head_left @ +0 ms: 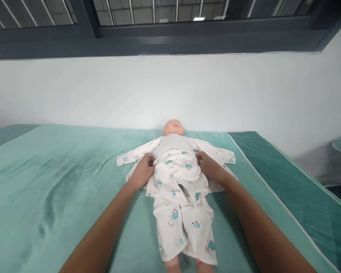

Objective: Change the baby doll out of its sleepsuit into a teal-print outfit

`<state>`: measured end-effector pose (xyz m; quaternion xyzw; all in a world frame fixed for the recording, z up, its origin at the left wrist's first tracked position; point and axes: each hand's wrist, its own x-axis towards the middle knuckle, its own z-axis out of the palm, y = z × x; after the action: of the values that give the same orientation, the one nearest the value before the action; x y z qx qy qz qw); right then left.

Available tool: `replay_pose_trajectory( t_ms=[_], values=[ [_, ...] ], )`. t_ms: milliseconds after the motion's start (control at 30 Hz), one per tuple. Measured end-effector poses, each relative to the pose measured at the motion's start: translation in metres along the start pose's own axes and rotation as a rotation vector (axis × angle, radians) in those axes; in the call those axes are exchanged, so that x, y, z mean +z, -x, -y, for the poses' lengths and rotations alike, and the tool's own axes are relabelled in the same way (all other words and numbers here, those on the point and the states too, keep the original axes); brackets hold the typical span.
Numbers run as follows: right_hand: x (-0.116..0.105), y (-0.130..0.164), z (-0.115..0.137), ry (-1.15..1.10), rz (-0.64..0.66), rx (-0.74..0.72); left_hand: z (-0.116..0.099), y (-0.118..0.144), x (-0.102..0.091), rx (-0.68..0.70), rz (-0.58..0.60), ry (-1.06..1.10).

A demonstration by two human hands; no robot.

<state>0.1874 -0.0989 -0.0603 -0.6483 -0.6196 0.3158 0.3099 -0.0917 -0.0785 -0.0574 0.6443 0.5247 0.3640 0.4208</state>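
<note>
A pale plastic baby doll (pixel 173 129) lies on its back on the teal plush blanket (pixel 59 182), head toward the white wall (pixel 170 91).

**Progress.** The white printed cotton trousers (pixel 182 204) cover both legs, and the waistband sits at the doll's belly. Bare feet show past the hems at the lower edge of the view. The matching white printed jacket (pixel 216 155) lies open beneath the torso, sleeves spread to either side and front panels not closed over the grey undershirt (pixel 173 143). Judged from this layout, the trousers are essentially on; the jacket front remains to be closed.

**Left hand** (pixel 143 170). Positioned at the waistband on the doll's side nearer the left of the view. The fingers are curled inward and appear to pinch the waistband fabric; the fingertips are partly hidden, so the exact grip is uncertain.

**Right hand** (pixel 208 167). Positioned at the opposite end of the waistband. Fingers are curled and close together, gripping the cloth edge.
</note>
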Motion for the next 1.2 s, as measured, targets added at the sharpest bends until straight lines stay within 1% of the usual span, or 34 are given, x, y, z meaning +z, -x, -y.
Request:
replay_pose_trajectory(
  t_ms=[33, 67, 133, 200, 267, 367, 433, 500, 600, 667, 767, 867, 933, 1000, 1067, 1133, 1200],
  values=[
    [0.001, 0.000, 0.001, 0.002, 0.001, 0.005, 0.001, 0.000, 0.005, 0.011, -0.046, 0.017],
    [0.001, 0.001, 0.003, -0.017, 0.013, -0.001, 0.001, 0.001, 0.008, 0.020, -0.066, 0.046],
    [0.001, 0.005, 0.007, -0.097, 0.049, -0.045, -0.003, 0.003, 0.013, 0.039, -0.053, 0.119],
    [0.001, 0.010, 0.012, -0.237, 0.076, -0.089, -0.008, 0.006, 0.014, 0.035, -0.009, 0.200],
    [0.004, 0.013, 0.015, -0.442, 0.106, -0.099, -0.014, 0.008, 0.013, -0.027, 0.031, 0.321],
    [0.012, 0.013, 0.015, -0.765, 0.182, -0.062, -0.016, 0.008, 0.011, -0.159, 0.078, 0.548],
    [0.018, 0.009, 0.013, -0.891, 0.193, -0.029, -0.016, 0.007, 0.011, -0.200, 0.098, 0.657],
    [0.022, 0.006, 0.012, -0.927, 0.174, 0.000, -0.015, 0.005, 0.012, -0.196, 0.125, 0.709],
    [0.022, 0.005, 0.012, -0.927, 0.174, 0.027, -0.018, 0.006, 0.014, -0.144, 0.159, 0.704],
    [0.019, 0.007, 0.012, -0.921, 0.171, 0.017, -0.020, 0.009, 0.014, -0.093, 0.144, 0.655],
    [0.015, 0.010, 0.009, -0.892, 0.140, -0.056, -0.019, 0.012, 0.013, -0.024, 0.052, 0.527],
    [0.016, 0.008, 0.001, -0.839, 0.104, -0.124, -0.012, 0.010, 0.013, 0.080, -0.072, 0.284],
    [0.018, 0.006, -0.004, -0.753, 0.061, -0.134, -0.007, 0.007, 0.014, 0.142, -0.108, 0.128],
    [0.021, 0.004, -0.006, -0.604, -0.020, -0.143, -0.003, 0.005, 0.014, 0.155, -0.135, 0.050],
    [0.021, 0.005, -0.004, -0.440, -0.151, -0.185, -0.001, 0.005, 0.012, 0.171, -0.215, 0.019],
    [0.019, 0.008, 0.000, -0.329, -0.289, -0.281, -0.003, 0.006, 0.010, 0.260, -0.287, -0.024],
    [0.016, 0.012, 0.006, -0.277, -0.361, -0.393, -0.006, 0.007, 0.007, 0.376, -0.289, -0.074]
  ],
)
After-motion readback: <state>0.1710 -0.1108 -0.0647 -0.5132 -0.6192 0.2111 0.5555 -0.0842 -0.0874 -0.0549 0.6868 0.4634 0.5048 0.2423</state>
